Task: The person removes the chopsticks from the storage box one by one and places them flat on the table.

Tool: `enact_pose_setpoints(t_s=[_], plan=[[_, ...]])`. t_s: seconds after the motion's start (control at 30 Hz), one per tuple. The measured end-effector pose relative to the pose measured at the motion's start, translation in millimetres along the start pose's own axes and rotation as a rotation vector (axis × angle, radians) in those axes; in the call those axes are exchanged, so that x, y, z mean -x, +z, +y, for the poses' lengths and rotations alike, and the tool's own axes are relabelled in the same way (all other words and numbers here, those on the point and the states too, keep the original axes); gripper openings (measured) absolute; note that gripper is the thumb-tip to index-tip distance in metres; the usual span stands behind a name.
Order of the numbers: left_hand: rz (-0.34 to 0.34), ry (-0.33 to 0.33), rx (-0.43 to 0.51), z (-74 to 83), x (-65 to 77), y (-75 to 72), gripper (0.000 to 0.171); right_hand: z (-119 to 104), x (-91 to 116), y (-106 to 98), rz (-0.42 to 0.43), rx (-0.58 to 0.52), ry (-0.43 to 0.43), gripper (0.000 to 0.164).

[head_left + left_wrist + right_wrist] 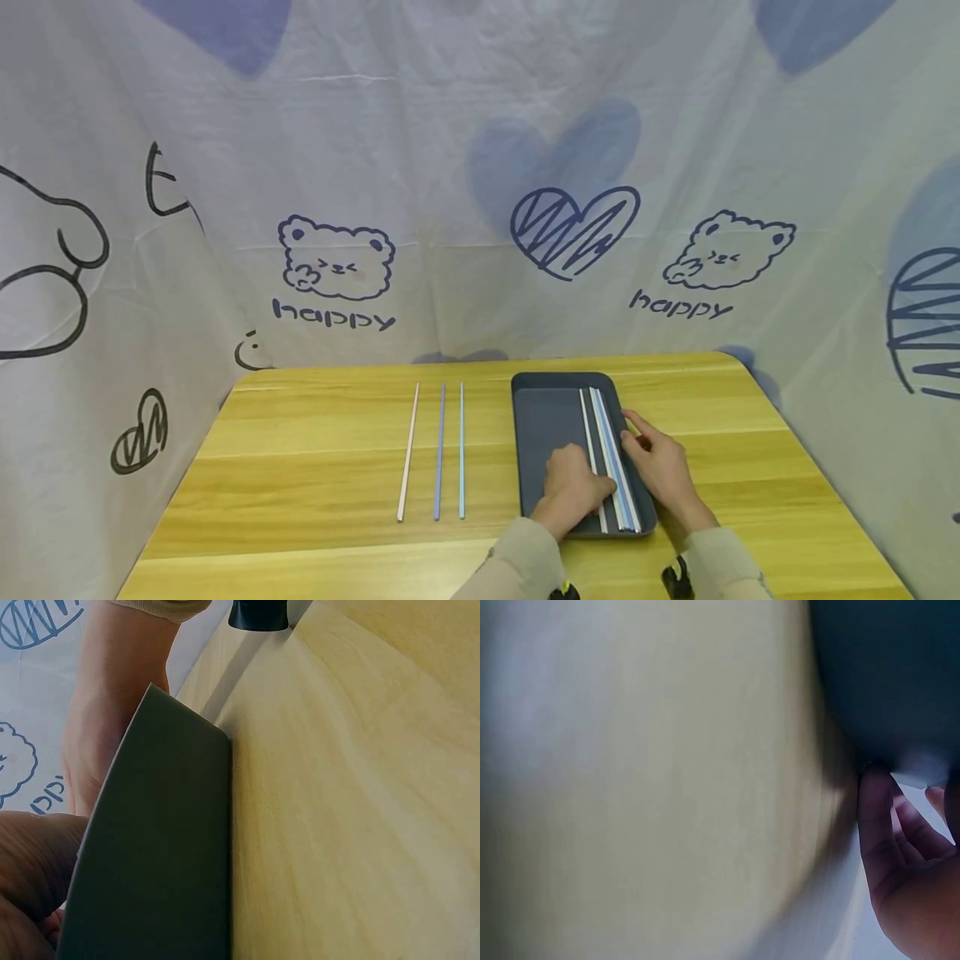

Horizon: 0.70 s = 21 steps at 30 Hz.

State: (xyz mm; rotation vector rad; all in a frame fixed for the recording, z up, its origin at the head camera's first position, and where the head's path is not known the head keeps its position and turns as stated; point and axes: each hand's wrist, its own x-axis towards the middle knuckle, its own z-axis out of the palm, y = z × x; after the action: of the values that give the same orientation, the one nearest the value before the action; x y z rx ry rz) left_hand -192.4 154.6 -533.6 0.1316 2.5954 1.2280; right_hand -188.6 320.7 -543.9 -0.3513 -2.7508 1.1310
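Observation:
A dark grey rectangular tray [542,450] lies lengthwise on the table, with several thin white and light blue sticks [609,446] along its right side. My left hand [573,487] reaches into the tray over the near part of the sticks. Its thumb lies across them, while the other fingers are bent and their tips hidden. At the tray's right wall, my right hand [663,467] holds the rim, thumb on top. The right wrist view shows its fingers [876,817] against the tray's outer side. In the left wrist view, the tray wall [150,840] hides most of the left hand [34,862].
Left of the tray, three separate sticks lie roughly parallel on the wooden table [315,483]: a pale pink one [408,454], a purple-blue one [440,454] and a light blue one [462,454]. A printed cloth [442,167] hangs behind the table and on both sides.

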Motion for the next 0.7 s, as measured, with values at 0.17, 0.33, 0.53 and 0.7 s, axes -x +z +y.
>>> enact_pose_setpoints(t_s=[0.17,0.33,0.53,0.7], plan=[[0.000,0.020,0.002,-0.5,0.7,-1.3,0.042,-0.8,0.1,-0.1,-0.003,0.002,0.003,0.048],[0.005,0.045,0.021,1.6,1.6,-4.4,0.045,-0.7,0.0,0.0,-0.005,0.000,0.008,0.048],[0.012,0.045,0.050,3.2,0.5,-7.1,0.046,0.4,-0.5,0.9,-0.002,0.004,0.007,0.048],[0.014,0.035,0.026,-0.3,-0.8,-6.6,0.045,0.7,-0.6,1.4,0.000,0.005,0.008,0.048]])
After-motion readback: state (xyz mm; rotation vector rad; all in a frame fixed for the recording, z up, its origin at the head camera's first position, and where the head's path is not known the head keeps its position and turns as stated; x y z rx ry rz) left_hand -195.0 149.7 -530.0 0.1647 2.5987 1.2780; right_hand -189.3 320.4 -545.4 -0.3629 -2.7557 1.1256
